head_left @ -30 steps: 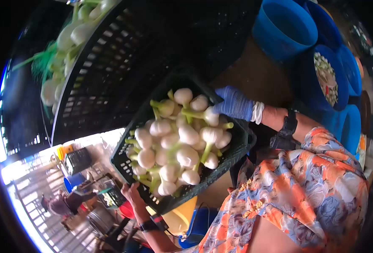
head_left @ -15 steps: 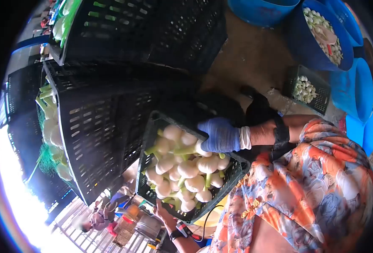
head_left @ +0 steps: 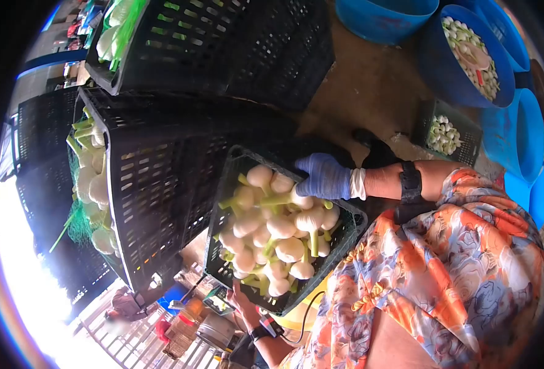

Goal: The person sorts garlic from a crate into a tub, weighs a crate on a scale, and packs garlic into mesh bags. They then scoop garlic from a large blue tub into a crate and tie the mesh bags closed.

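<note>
A dark plastic crate point(head_left: 218, 246) full of white garlic bulbs point(head_left: 279, 227) with green stem stubs is held in front of my body, tilted in this view. My right hand point(head_left: 326, 176), in a blue knitted glove with a white cuff, is wrapped over the crate's upper rim, its thumb near the bulbs. My left hand point(head_left: 242, 306), bare, grips the opposite rim at the bottom of the view. Its fingers are partly hidden by the crate. A black band point(head_left: 411, 183) circles my right wrist.
Tall black crates point(head_left: 155, 166) with garlic in green netting point(head_left: 84, 221) stand close beside the held crate. Blue tubs point(head_left: 468, 67), one with small pale pieces, and a small crate of bulbs point(head_left: 445, 136) are at upper right. Another person point(head_left: 124, 305) is at lower left.
The held crate has shifted slightly up and right in view, with both hands still on it. The stacked crates appear further right, and my right arm a little higher.
</note>
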A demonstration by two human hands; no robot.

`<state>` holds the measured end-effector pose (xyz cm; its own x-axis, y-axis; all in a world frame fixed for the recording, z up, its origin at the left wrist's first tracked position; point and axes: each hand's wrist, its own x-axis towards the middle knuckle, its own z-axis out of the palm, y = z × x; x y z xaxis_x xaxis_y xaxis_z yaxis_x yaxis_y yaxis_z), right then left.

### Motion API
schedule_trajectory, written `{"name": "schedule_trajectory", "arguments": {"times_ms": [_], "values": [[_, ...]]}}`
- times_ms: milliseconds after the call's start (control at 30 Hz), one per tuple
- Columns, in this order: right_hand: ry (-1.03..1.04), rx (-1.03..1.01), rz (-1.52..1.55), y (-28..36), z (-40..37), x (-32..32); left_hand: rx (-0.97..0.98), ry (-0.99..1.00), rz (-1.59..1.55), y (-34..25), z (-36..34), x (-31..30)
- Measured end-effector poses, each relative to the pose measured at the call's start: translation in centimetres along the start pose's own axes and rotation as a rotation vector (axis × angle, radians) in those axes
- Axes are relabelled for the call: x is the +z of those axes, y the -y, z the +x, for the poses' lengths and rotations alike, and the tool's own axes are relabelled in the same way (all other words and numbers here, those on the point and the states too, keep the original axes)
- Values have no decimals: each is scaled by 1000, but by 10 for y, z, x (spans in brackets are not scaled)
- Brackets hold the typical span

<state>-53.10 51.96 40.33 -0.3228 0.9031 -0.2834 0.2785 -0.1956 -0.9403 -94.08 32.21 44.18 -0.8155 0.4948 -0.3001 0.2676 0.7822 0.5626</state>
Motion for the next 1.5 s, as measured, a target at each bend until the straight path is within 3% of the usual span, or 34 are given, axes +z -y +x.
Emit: {"name": "schedule_trajectory", "arguments": {"times_ms": [233,333,367,433,500,533,567,600,633,667,700,900,967,1000,1033,1067,1200,1267,1300,1333,1367,1433,1500], "values": [[-22,8,95,1,-3,4,-44,-84,-51,-23,-9,10],[24,-18,117,-6,-1,9,51,28,-60,-4,9,1],[47,-47,102,-9,2,7,99,-24,-155,22,26,2],[122,-101,-7,-17,6,11,158,66,-211,52,52,2],[125,-37,221,-19,4,24,258,-114,165,66,59,7],[132,-39,230,-19,4,30,261,-22,260,97,83,4],[143,-37,236,-18,4,32,534,52,482,134,105,-5],[159,-32,248,-31,7,36,346,227,495,96,77,-9],[170,-28,253,-47,12,37,233,282,27,59,49,-16],[178,-30,178,-58,17,34,293,263,-58,120,77,-17],[198,-54,105,-56,29,23,128,335,-287,87,52,-38],[218,-141,-187,-68,49,13,-20,199,-699,150,-25,-54],[193,-127,-405,-65,64,-2,-10,267,-779,156,-39,-35],[23,-220,-580,-43,49,8,15,265,-830,158,-50,-25],[-21,-364,-802,-76,82,-16,42,261,-873,159,-61,-21],[86,-265,-657,-58,74,-11,74,270,-920,164,-68,-18],[249,379,6,-45,77,-13,156,205,-988,164,-94,-3],[254,394,59,-39,73,-9,346,28,-1124,155,-94,14],[248,423,132,-43,70,-8,343,29,-1126,147,-94,21],[282,281,89,-46,70,-14,327,-112,-1033,136,-96,30],[274,285,88,-51,72,-17,310,-247,-937,128,-94,35],[190,145,55,-60,70,-21,270,-299,-994,124,-84,39],[179,123,-18,-80,81,-32,347,-468,-1083,120,-75,54]]}}
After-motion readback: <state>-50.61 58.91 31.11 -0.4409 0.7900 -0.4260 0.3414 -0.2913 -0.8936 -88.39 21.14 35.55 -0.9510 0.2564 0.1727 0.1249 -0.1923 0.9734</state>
